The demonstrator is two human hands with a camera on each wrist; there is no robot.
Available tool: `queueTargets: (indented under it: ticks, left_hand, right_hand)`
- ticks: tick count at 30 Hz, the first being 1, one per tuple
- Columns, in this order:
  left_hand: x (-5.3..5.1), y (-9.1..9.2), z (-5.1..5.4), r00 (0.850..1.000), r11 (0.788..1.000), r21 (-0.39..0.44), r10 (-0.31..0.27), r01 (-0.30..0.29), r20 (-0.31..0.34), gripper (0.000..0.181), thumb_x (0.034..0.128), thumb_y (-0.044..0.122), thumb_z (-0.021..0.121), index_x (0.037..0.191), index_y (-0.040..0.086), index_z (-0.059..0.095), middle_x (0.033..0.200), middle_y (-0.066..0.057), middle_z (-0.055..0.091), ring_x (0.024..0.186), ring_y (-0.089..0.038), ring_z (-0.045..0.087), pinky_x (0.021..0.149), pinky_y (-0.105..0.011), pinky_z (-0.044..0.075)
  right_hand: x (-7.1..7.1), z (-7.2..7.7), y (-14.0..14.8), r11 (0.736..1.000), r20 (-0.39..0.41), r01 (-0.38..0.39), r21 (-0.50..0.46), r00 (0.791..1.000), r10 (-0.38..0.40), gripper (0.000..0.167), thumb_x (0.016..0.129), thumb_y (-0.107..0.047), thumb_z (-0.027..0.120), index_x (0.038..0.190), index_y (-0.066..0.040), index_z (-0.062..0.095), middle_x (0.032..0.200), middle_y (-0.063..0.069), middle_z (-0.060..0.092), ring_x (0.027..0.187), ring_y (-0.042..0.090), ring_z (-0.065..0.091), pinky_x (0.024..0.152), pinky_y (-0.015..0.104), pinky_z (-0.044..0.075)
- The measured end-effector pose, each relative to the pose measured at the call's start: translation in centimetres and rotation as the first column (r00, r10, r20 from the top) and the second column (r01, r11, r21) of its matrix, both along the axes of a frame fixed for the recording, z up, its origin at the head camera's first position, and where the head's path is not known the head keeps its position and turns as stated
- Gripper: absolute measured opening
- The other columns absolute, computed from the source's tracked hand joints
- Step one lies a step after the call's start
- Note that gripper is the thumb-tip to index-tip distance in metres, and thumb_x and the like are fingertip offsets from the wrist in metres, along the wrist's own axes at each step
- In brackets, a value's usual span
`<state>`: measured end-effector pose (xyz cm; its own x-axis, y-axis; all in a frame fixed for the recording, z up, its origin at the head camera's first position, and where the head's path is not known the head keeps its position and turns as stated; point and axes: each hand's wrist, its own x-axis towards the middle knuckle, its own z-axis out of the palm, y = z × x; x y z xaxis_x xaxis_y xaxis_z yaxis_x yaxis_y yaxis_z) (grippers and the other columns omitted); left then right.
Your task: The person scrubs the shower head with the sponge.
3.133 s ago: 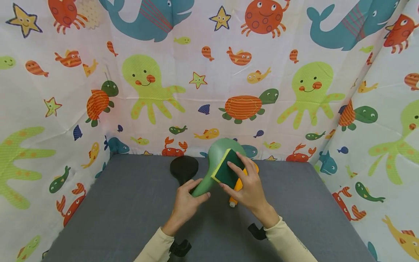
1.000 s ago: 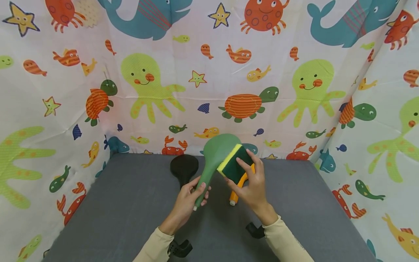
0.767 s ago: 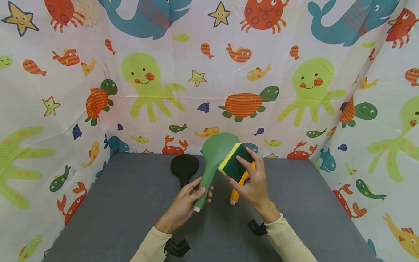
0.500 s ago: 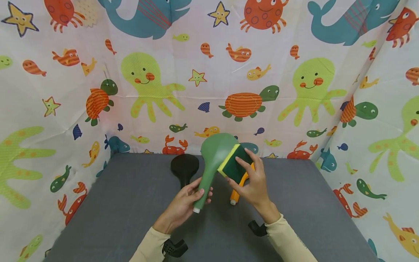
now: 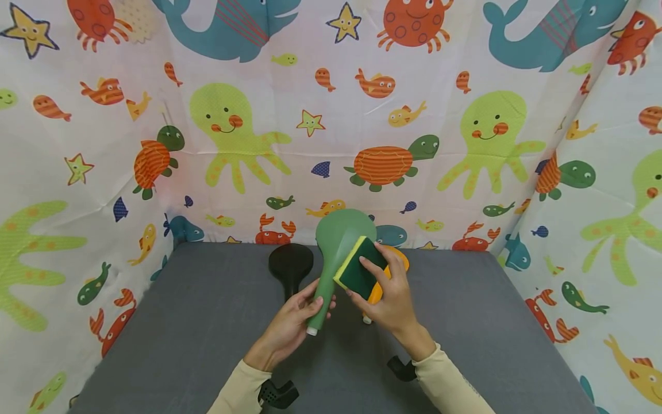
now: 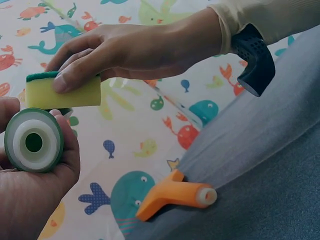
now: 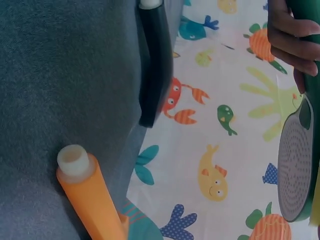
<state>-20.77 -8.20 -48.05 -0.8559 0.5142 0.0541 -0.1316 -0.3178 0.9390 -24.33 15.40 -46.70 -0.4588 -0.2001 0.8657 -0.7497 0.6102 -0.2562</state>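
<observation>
At the bottom edge of the head view, two cream sleeves are seen, with a black curved piece fixed at each wrist. Above these, at the centre of the frame, a green shower head is held up over the table, its handle slanted down toward the lower left and seated in the left hand; the white-capped handle end is left protruding below the thumb. In the right wrist view the grey nozzle face is found turned away from the head camera. The left hand is closed about the handle, with the thumb laid across it. A sponge is located at the fingertips of the right hand, to the upper left of its palm; it is pinched between thumb and fingers, which are bent and spread over the dark green side. The yellow side is directed at the green shower head; whether contact is made cannot be told. Beyond, an orange shower head, partly hidden by the right hand, and a black shower head, left of centre, are laid on the grey table. The background is filled by a white curtain printed with sea animals.
</observation>
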Motion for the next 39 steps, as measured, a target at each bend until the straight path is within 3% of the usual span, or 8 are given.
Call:
queueTargets:
  ticks: [7, 16, 21, 30, 39]
  left_hand:
    - [0.0, 0.1, 0.0, 1.0, 1.0, 0.012, -0.003, 0.002, 0.015, 0.059, 0.1033, 0.025, 0.049, 0.156, 0.019, 0.025, 0.131, -0.006, 0.052, 0.118, -0.015, 0.055, 0.102, -0.03, 0.047]
    - [0.0, 0.4, 0.1, 1.0, 1.0, 0.014, -0.01, 0.01, 0.016, 0.061, 0.1023, 0.026, 0.052, 0.156, 0.018, 0.025, 0.134, -0.008, 0.051, 0.12, -0.018, 0.054, 0.102, -0.028, 0.047]
    - [-0.1, 0.5, 0.1, 1.0, 1.0, 0.01, 0.004, -0.004, 0.03, 0.058, 0.1033, 0.024, 0.05, 0.156, 0.018, 0.026, 0.131, -0.006, 0.052, 0.118, -0.016, 0.055, 0.103, -0.029, 0.046]
    - [-0.3, 0.7, 0.2, 0.999, 1.0, 0.002, 0.019, -0.019, 0.03, 0.054, 0.1046, 0.025, 0.046, 0.155, 0.019, 0.027, 0.132, -0.004, 0.053, 0.118, -0.015, 0.055, 0.102, -0.028, 0.045]
    - [-0.3, 0.7, 0.2, 0.998, 1.0, -0.011, 0.03, -0.029, 0.057, 0.053, 0.1056, 0.024, 0.044, 0.156, 0.02, 0.026, 0.138, -0.003, 0.049, 0.122, -0.02, 0.051, 0.102, -0.028, 0.044]
  right_hand:
    - [-0.3, 0.8, 0.6, 0.998, 0.004, 0.001, 0.055, 1.0, -0.001, 0.066, 0.086, -0.065, 0.059, 0.129, -0.014, 0.064, 0.147, 0.02, 0.044, 0.129, 0.041, 0.044, 0.099, 0.063, 0.043]
    - [-0.9, 2.1, 1.7, 0.998, 0.057, -0.003, 0.056, 0.998, 0.0, 0.065, 0.085, -0.063, 0.064, 0.129, -0.016, 0.064, 0.15, 0.017, 0.043, 0.132, 0.04, 0.042, 0.098, 0.063, 0.044]
    - [-0.7, 1.8, 1.5, 0.995, 0.079, -0.028, 0.092, 0.997, 0.021, 0.062, 0.084, -0.057, 0.067, 0.13, -0.016, 0.063, 0.149, 0.017, 0.044, 0.132, 0.04, 0.042, 0.095, 0.062, 0.047]
    - [-0.3, 1.3, 0.6, 0.991, 0.047, -0.075, 0.113, 0.996, 0.07, 0.062, 0.087, -0.061, 0.061, 0.129, -0.016, 0.064, 0.148, 0.018, 0.045, 0.13, 0.039, 0.044, 0.096, 0.062, 0.047]
    - [0.2, 1.0, 0.5, 0.972, 0.107, -0.163, 0.168, 0.983, 0.146, 0.06, 0.086, -0.055, 0.066, 0.132, -0.017, 0.062, 0.15, 0.016, 0.043, 0.132, 0.034, 0.043, 0.094, 0.055, 0.051]
